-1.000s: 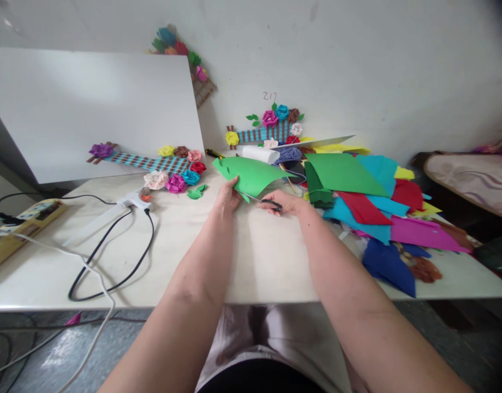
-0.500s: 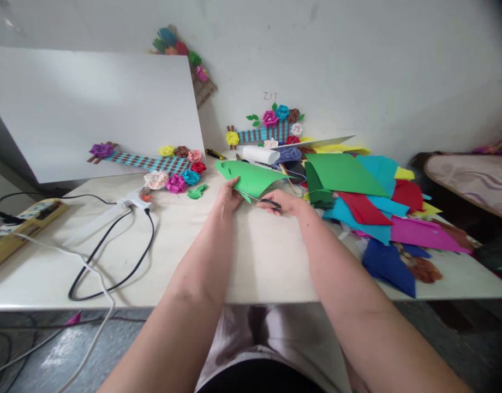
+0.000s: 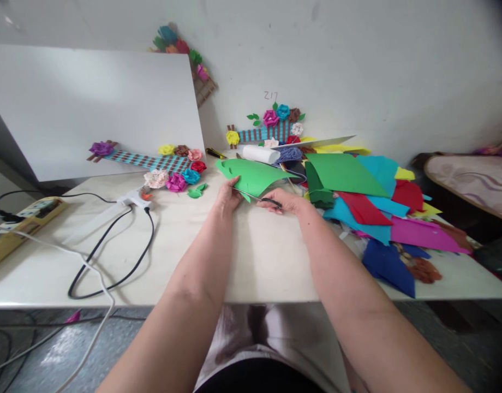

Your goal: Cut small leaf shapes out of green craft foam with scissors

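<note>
My left hand (image 3: 229,195) pinches the near left edge of a sheet of green paper (image 3: 255,176), thumb on top. The sheet is curved and has notches cut along its left side. In my right hand (image 3: 280,201) is a pair of scissors (image 3: 271,202) with black handles, fingers closed round them. The blades point left and lie against the paper's near edge, close to the left fingers. A small flap of green hangs just below the blades. To the left on the table lie some cut green paper leaves (image 3: 197,191).
A white glue gun (image 3: 132,200) with a looping black cord and a power strip (image 3: 28,221) sit at left. Behind are two woven pieces (image 3: 148,161) with paper flowers and a white roll (image 3: 261,154). Coloured paper sheets (image 3: 349,176) pile up at right. A white board (image 3: 95,114) leans on the wall.
Both hands, the scissors and the green sheet stay in almost the same place. Only a very slight shift of the scissors and paper shows.
</note>
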Tool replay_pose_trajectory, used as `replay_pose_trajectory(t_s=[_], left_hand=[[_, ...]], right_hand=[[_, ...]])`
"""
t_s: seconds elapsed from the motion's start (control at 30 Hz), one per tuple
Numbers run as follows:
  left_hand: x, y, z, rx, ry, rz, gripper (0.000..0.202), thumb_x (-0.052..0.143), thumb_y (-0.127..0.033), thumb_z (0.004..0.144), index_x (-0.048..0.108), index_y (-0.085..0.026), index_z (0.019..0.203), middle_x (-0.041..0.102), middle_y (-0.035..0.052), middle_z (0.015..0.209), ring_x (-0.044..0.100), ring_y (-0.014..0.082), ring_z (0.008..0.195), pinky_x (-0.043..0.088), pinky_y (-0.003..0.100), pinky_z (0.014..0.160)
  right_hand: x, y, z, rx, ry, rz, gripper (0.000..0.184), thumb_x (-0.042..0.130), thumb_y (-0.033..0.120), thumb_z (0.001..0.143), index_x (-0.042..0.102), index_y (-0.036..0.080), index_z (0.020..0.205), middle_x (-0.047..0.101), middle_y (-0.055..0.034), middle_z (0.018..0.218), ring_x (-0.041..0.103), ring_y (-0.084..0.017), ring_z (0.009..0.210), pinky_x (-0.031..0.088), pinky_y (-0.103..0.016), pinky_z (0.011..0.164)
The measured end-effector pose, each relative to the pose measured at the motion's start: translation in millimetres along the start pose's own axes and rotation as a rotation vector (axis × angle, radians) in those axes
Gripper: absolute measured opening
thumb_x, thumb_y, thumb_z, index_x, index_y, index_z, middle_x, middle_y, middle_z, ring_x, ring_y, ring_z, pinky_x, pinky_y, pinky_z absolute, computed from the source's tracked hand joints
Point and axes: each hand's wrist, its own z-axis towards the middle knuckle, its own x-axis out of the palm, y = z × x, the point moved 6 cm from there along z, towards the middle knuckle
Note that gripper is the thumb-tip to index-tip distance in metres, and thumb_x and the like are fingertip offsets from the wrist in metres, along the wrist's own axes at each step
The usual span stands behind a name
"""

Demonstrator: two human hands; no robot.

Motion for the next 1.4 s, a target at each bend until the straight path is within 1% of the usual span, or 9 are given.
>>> replay_pose_trajectory(t_s=[0.2,0.4,0.53,0.73,0.93,1.03,1.17,1.3,1.4], left_hand=[[0.2,1.0,1.1,-0.006,0.014,0.006,0.039,0.053,-0.008,0.078,0.056,-0.010,0.117,0.072,0.0105,0.091,0.069,0.0219,0.087,0.052,0.036,0.089],[1.4,0.8,-0.2,-0.004,0.018,0.006,0.035,0.053,-0.008,0.078,0.058,-0.009,0.113,0.072,0.0091,0.085,0.069,0.0212,0.083,0.052,0.036,0.089],[2.3,-0.4,-0.6,0.001,0.033,-0.002,0.037,0.052,-0.008,0.078,0.057,-0.009,0.115,0.072,0.0088,0.087,0.069,0.0211,0.084,0.052,0.036,0.090],[0.9,-0.5,0.9,-0.008,0.011,-0.010,0.039,0.052,-0.009,0.078,0.057,-0.010,0.116,0.072,0.0094,0.089,0.069,0.0213,0.086,0.052,0.036,0.089],[2.9,-0.8,-1.7,-0.001,0.011,-0.022,0.039,0.052,-0.009,0.079,0.056,-0.010,0.118,0.072,0.0104,0.093,0.068,0.0216,0.090,0.052,0.035,0.091],[3.1,-0.9,-2.7,0.005,-0.004,-0.024,0.039,0.052,-0.010,0.080,0.055,-0.012,0.119,0.072,0.0103,0.095,0.068,0.0219,0.091,0.052,0.036,0.090],[2.3,-1.4,-3.1,0.024,-0.038,-0.024,0.037,0.052,-0.011,0.081,0.055,-0.012,0.119,0.072,0.0099,0.095,0.069,0.0207,0.088,0.053,0.034,0.088],[1.4,-1.6,-2.8,0.048,-0.047,-0.014,0.033,0.053,-0.010,0.082,0.057,-0.012,0.114,0.072,0.0089,0.090,0.069,0.0195,0.087,0.053,0.032,0.088],[-0.4,-2.6,-2.1,0.068,-0.060,-0.007,0.032,0.055,-0.012,0.082,0.058,-0.013,0.114,0.072,0.0084,0.089,0.068,0.0198,0.089,0.053,0.031,0.087]], right_hand=[[-0.1,1.4,-2.3,0.007,0.001,0.005,0.024,0.068,0.026,0.076,0.058,0.009,0.064,0.046,0.0037,0.042,0.030,-0.002,0.032,0.021,-0.017,0.032],[-0.4,1.0,-1.7,0.008,-0.003,-0.013,0.024,0.070,0.028,0.074,0.057,0.009,0.064,0.047,0.0037,0.044,0.031,-0.001,0.032,0.022,-0.016,0.032],[-1.7,-0.6,0.6,0.000,-0.007,-0.009,0.025,0.070,0.028,0.074,0.058,0.009,0.064,0.047,0.0036,0.043,0.032,-0.001,0.032,0.022,-0.016,0.032],[-3.5,-2.9,4.2,-0.029,-0.013,-0.008,0.030,0.074,0.035,0.067,0.061,0.008,0.064,0.048,0.0036,0.043,0.032,-0.002,0.032,0.023,-0.017,0.031],[-6.2,-2.0,5.2,-0.067,-0.042,-0.077,0.037,0.076,0.043,0.060,0.063,0.009,0.065,0.047,0.0040,0.044,0.034,-0.003,0.033,0.025,-0.017,0.031],[-6.7,0.5,4.0,-0.085,-0.055,-0.107,0.038,0.074,0.046,0.060,0.061,0.010,0.061,0.046,0.0040,0.044,0.035,-0.003,0.034,0.026,-0.018,0.031],[-7.7,3.4,2.1,-0.096,-0.075,-0.144,0.040,0.072,0.048,0.063,0.058,0.011,0.059,0.046,0.0039,0.044,0.035,-0.003,0.035,0.028,-0.018,0.033],[-9.6,1.7,4.3,-0.107,-0.086,-0.187,0.040,0.069,0.049,0.067,0.060,0.010,0.062,0.046,0.0039,0.045,0.037,-0.004,0.035,0.029,-0.018,0.034],[-8.7,-0.1,6.1,-0.110,-0.081,-0.201,0.041,0.069,0.050,0.067,0.060,0.011,0.061,0.046,0.0045,0.044,0.036,-0.004,0.034,0.027,-0.018,0.034]])
